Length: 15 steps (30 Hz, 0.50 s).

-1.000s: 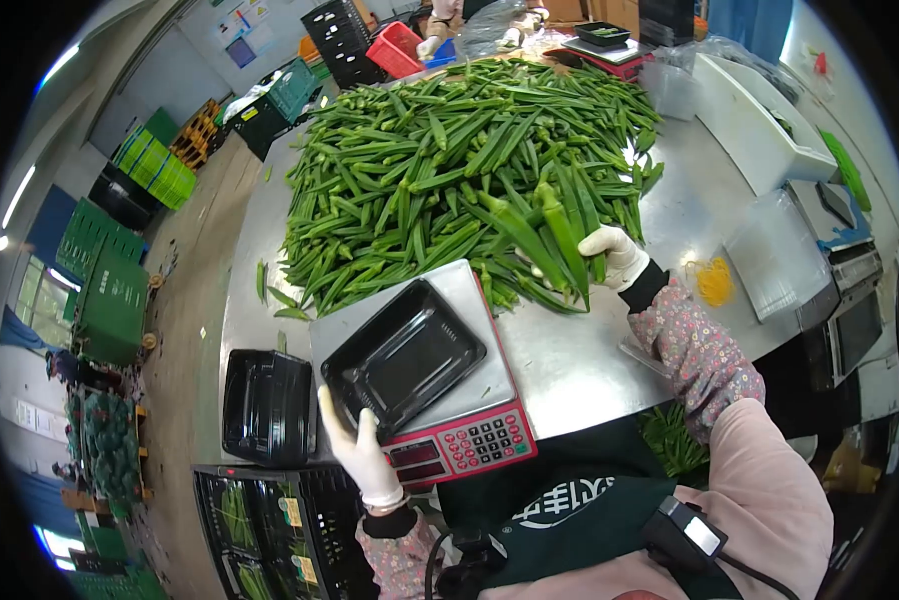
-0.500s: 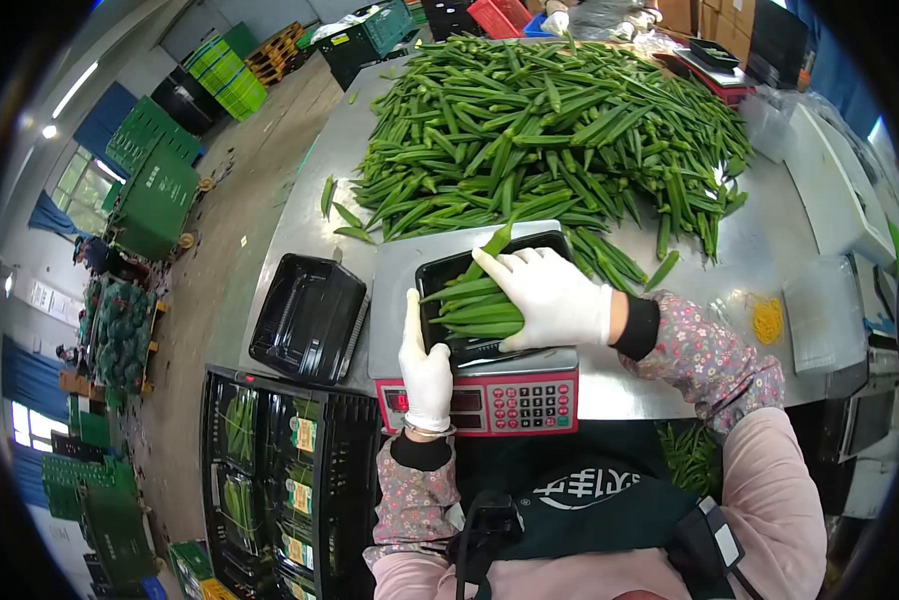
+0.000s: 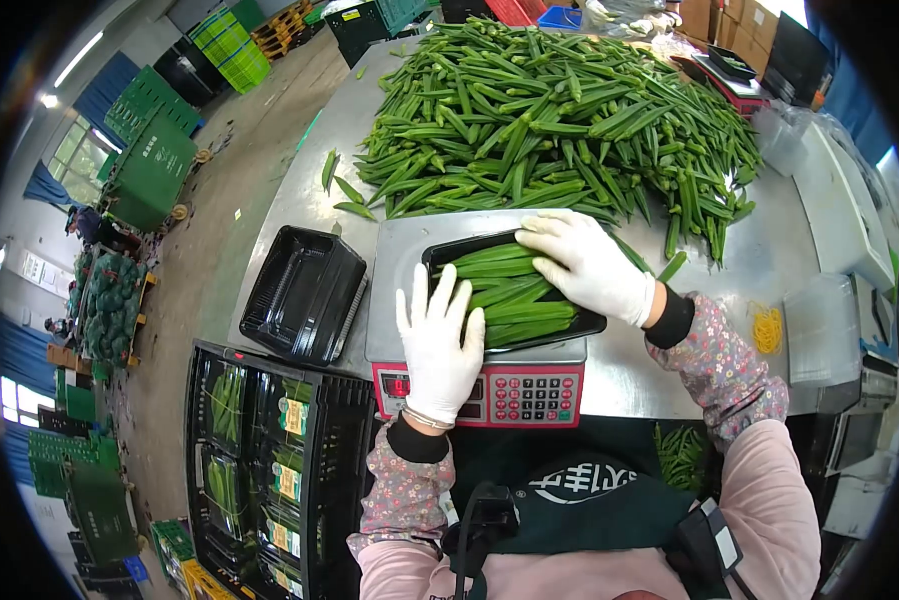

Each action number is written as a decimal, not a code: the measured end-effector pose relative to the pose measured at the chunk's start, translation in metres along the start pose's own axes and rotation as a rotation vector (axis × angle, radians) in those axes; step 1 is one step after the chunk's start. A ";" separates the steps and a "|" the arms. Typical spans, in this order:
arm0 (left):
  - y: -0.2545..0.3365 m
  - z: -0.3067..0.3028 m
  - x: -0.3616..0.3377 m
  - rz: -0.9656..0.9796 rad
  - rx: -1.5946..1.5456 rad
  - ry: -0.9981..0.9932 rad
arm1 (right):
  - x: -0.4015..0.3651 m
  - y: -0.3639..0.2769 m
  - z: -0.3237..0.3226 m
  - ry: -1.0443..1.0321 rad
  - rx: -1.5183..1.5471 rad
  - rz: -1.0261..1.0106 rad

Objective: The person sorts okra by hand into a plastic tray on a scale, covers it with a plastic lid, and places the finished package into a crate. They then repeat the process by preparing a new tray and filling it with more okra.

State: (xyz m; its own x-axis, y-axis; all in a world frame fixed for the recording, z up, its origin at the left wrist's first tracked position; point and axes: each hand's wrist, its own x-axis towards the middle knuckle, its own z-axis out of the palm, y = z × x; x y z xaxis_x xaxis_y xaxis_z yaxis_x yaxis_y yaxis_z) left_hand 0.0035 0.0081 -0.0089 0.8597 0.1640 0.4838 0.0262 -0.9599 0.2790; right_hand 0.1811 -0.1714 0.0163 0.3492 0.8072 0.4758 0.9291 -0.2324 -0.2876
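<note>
Nearest, left hand (image 3: pixel 441 350): white-gloved, fingers spread, reaching over the left end of a black tray (image 3: pixel 591 323); fingertips by the okra ends, clasping nothing. Tray sits on a scale with a red keypad panel (image 3: pixel 534 397). In it, okra (image 3: pixel 519 292) lie side by side, roughly lengthwise. Right hand (image 3: pixel 594 270), also gloved: palm down across the far right side of the tray, fingers extended on the okra, thumb apart, not closed round them.

Against half a second ago: right hand is shifted rightward off the bunch; okra now lie flatter, the one jutting past the far rim no longer seen; left fingers, then at the tray's side, now fan over its end.

Left of the scale, stacked black trays (image 3: pixel 304 295). Beyond, large okra pile (image 3: pixel 559 120) on the metal table (image 3: pixel 624 388).
</note>
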 end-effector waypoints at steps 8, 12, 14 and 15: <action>0.003 -0.008 -0.007 -0.036 0.040 -0.125 | -0.017 0.000 -0.004 -0.054 -0.140 0.174; 0.005 -0.010 -0.010 -0.084 0.021 -0.100 | -0.034 0.013 -0.008 0.183 0.268 0.326; 0.008 -0.014 -0.012 -0.118 0.013 -0.098 | -0.048 0.019 -0.015 0.336 0.252 0.403; 0.009 -0.017 -0.011 -0.137 0.000 -0.098 | -0.061 0.028 -0.015 0.358 0.406 0.494</action>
State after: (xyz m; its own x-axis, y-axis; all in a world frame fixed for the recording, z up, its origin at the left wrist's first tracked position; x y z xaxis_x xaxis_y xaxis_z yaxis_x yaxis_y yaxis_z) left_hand -0.0143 0.0016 0.0026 0.8936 0.2703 0.3583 0.1463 -0.9301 0.3368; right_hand 0.1878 -0.2350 -0.0083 0.7986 0.4173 0.4337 0.5592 -0.2481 -0.7911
